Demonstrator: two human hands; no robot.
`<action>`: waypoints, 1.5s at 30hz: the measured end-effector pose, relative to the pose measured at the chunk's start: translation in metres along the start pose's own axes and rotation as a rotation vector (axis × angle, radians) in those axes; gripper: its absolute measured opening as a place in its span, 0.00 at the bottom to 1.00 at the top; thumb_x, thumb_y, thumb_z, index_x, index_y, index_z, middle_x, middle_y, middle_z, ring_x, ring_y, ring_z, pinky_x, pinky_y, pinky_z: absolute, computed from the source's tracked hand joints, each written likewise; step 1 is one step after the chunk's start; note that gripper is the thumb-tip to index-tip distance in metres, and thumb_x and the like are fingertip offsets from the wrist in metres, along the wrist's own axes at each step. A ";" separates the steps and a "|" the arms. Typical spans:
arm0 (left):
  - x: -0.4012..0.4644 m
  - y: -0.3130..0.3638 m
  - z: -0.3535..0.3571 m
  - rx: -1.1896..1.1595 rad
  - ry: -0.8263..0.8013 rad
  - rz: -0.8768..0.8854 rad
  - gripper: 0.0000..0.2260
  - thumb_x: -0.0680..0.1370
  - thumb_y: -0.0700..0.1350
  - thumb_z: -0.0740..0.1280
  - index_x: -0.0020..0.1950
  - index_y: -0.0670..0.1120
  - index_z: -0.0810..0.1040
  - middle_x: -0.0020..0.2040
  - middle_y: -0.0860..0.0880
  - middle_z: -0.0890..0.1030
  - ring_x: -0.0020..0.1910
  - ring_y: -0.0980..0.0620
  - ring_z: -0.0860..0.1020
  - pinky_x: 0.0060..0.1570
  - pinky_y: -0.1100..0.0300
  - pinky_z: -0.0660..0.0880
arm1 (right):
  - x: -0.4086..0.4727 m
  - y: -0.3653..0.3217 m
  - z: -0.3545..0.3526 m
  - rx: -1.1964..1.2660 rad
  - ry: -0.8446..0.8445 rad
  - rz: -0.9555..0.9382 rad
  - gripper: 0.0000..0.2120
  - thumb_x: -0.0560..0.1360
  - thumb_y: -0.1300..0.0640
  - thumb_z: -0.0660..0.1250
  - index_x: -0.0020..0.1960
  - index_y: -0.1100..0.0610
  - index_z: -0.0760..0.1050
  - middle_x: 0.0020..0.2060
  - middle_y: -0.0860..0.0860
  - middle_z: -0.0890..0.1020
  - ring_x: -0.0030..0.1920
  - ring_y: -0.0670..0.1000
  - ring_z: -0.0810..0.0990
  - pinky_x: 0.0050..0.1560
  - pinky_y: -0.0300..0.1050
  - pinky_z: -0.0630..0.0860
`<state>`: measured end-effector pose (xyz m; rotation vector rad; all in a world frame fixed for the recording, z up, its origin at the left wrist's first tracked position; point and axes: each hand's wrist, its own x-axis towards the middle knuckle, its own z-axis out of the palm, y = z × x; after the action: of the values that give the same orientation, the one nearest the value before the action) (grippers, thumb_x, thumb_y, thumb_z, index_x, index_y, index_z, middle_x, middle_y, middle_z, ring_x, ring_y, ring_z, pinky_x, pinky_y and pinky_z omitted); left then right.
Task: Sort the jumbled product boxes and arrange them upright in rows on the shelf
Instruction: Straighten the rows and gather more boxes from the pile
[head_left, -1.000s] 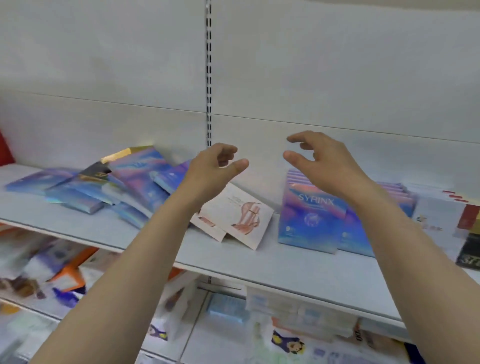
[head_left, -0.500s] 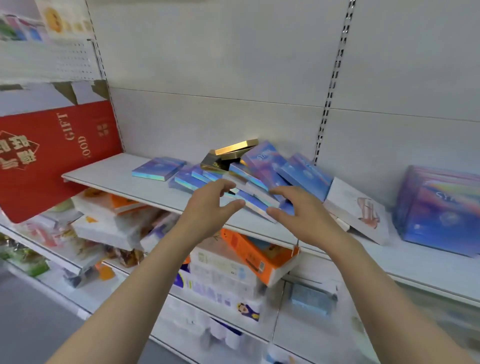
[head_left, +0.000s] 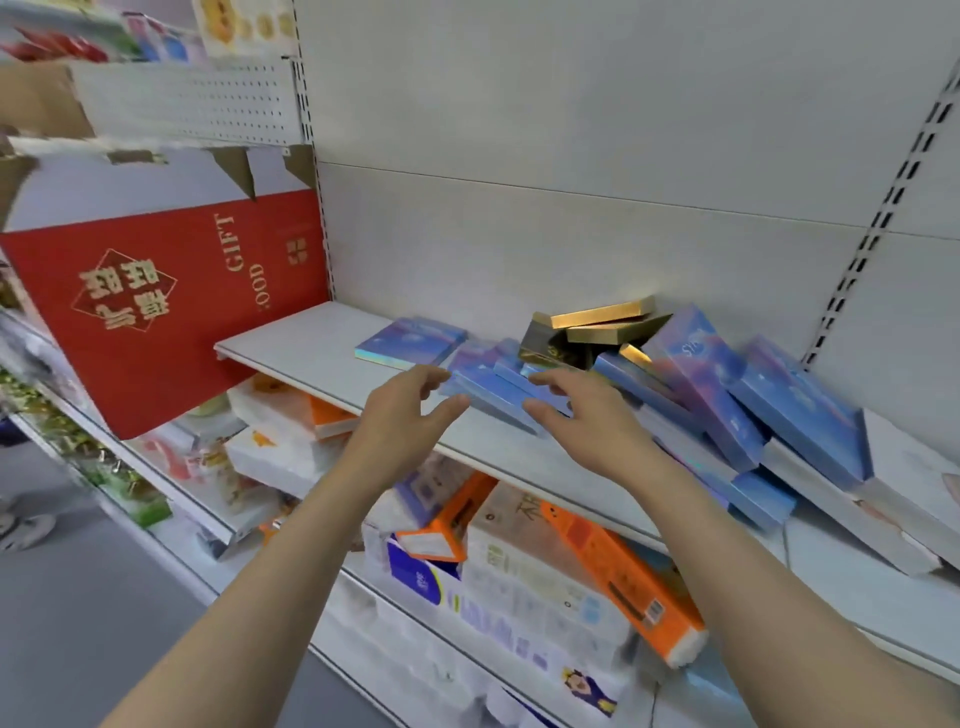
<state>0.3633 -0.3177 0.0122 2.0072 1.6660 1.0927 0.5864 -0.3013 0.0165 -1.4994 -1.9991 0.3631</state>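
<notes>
Head view: I see my left hand (head_left: 402, 415) and right hand (head_left: 587, 415) over the shelf (head_left: 311, 343) edge, fingers spread and loosely bent, holding nothing, the right fingertips (head_left: 540, 378) just at the nearest blue box (head_left: 493, 395). Beyond them glossy blue boxes (head_left: 701, 374) lie flat and slanted in an overlapping heap on the matte white shelf, with shiny gold boxes (head_left: 602, 322) behind and flat white boxes (head_left: 852, 499) at right.

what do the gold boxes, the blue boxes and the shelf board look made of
Gold boxes: likely card with metallic foil, showing a bright mirror-like sheen. Blue boxes: glossy printed card, sharp folded edges, iridescent tint. Shelf board: probably painted metal, matte pale grey, thin rolled front lip.
</notes>
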 end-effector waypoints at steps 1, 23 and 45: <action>0.013 -0.012 -0.002 0.000 0.009 -0.004 0.20 0.77 0.58 0.65 0.66 0.49 0.75 0.62 0.52 0.79 0.56 0.58 0.74 0.54 0.62 0.69 | 0.018 -0.003 0.011 0.002 -0.004 -0.012 0.20 0.79 0.46 0.64 0.69 0.51 0.73 0.66 0.49 0.76 0.66 0.49 0.73 0.65 0.47 0.70; 0.244 -0.018 0.110 -0.355 -0.425 0.137 0.32 0.76 0.64 0.63 0.77 0.51 0.63 0.75 0.50 0.67 0.73 0.52 0.65 0.65 0.60 0.60 | 0.142 0.035 -0.042 -0.273 0.077 0.207 0.10 0.76 0.44 0.69 0.54 0.44 0.82 0.55 0.42 0.84 0.56 0.44 0.79 0.57 0.43 0.74; 0.251 -0.055 0.099 -0.666 -0.464 -0.022 0.25 0.71 0.60 0.73 0.65 0.55 0.75 0.60 0.50 0.80 0.56 0.50 0.79 0.56 0.49 0.79 | 0.108 0.014 0.013 -0.229 0.496 0.494 0.18 0.76 0.43 0.69 0.62 0.52 0.79 0.55 0.48 0.83 0.53 0.47 0.78 0.50 0.40 0.70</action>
<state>0.4042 -0.0457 -0.0010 1.6240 0.9243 0.9148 0.5708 -0.1941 0.0310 -1.9939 -1.3062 -0.0531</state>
